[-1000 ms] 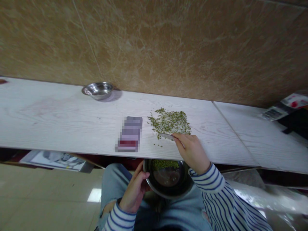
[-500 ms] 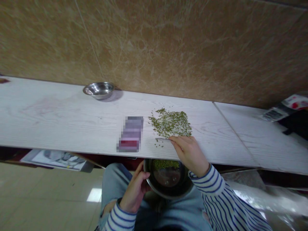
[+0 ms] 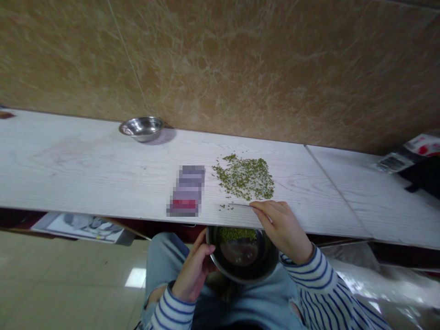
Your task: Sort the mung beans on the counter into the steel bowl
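Note:
My left hand [image 3: 195,268] grips the left rim of a metal bowl [image 3: 240,275], thumb on the rim. The bowl is tilted below the table's front edge, with small green beans [image 3: 237,235] gathered at its far side. Pinched in my right hand [image 3: 283,227] is a thin flat strip [image 3: 240,205], seen nearly edge-on; its exact kind is unclear. The strip lies low over the tabletop beside a few stray beans [image 3: 226,207]. Just beyond it spreads a thin layer of green beans [image 3: 245,178].
Left of the beans lies a blurred-out, phone-shaped object [image 3: 186,190]. A small steel bowl [image 3: 141,129] stands near the tiled wall [image 3: 220,68]. Packaging [image 3: 409,153] and a black item [image 3: 424,176] lie at the right end. Under the white table [image 3: 85,178] is an open drawer [image 3: 82,227].
My right hand has moved right and toward the front edge with the thin strip. Some beans near the edge have shifted slightly. My left hand and the bowl have barely moved.

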`<action>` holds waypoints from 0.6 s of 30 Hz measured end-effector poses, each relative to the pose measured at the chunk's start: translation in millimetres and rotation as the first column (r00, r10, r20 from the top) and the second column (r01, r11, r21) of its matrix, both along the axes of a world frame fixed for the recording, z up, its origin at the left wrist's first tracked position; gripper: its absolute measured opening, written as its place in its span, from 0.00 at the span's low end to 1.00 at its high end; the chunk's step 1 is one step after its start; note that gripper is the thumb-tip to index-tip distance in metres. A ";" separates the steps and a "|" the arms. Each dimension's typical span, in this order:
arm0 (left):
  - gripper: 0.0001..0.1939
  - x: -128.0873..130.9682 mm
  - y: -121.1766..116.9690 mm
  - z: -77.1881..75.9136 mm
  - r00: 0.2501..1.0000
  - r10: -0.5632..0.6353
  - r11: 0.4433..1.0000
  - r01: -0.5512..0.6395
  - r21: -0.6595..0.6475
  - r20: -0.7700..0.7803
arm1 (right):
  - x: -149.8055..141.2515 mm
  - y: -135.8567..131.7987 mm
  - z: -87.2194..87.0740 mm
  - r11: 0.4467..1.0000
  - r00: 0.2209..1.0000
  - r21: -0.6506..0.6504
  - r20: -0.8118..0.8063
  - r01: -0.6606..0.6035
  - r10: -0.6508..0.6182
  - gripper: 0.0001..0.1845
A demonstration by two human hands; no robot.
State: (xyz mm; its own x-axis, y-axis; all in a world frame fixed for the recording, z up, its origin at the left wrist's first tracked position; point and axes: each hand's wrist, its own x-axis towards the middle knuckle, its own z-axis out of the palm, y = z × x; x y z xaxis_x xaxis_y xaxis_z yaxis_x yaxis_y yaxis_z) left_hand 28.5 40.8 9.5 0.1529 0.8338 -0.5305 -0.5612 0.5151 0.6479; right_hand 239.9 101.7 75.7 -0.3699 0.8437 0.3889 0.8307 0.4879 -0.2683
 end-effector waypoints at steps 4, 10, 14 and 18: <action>0.25 0.1 -1.4 -1.5 1.000 0.002 1.000 -0.002 -0.006 -0.006 | -6.3 5.1 -1.5 1.000 1.000 -0.020 0.012 -0.007 0.007 0.12; 0.25 -1.7 -1.0 0.7 1.000 0.019 1.000 -0.019 -0.017 -0.008 | -8.9 16.4 -3.4 0.999 0.999 -0.024 0.018 0.037 -0.037 0.13; 0.26 -3.6 0.1 0.4 0.999 0.030 0.999 -0.030 -0.021 -0.017 | -1.9 19.5 -3.1 0.998 0.998 -0.008 -0.004 0.061 -0.061 0.13; 0.26 -3.8 -0.4 -0.3 1.000 0.021 1.000 -0.021 -0.015 -0.014 | 1.3 19.4 -1.5 0.998 0.997 0.003 -0.041 0.062 -0.062 0.13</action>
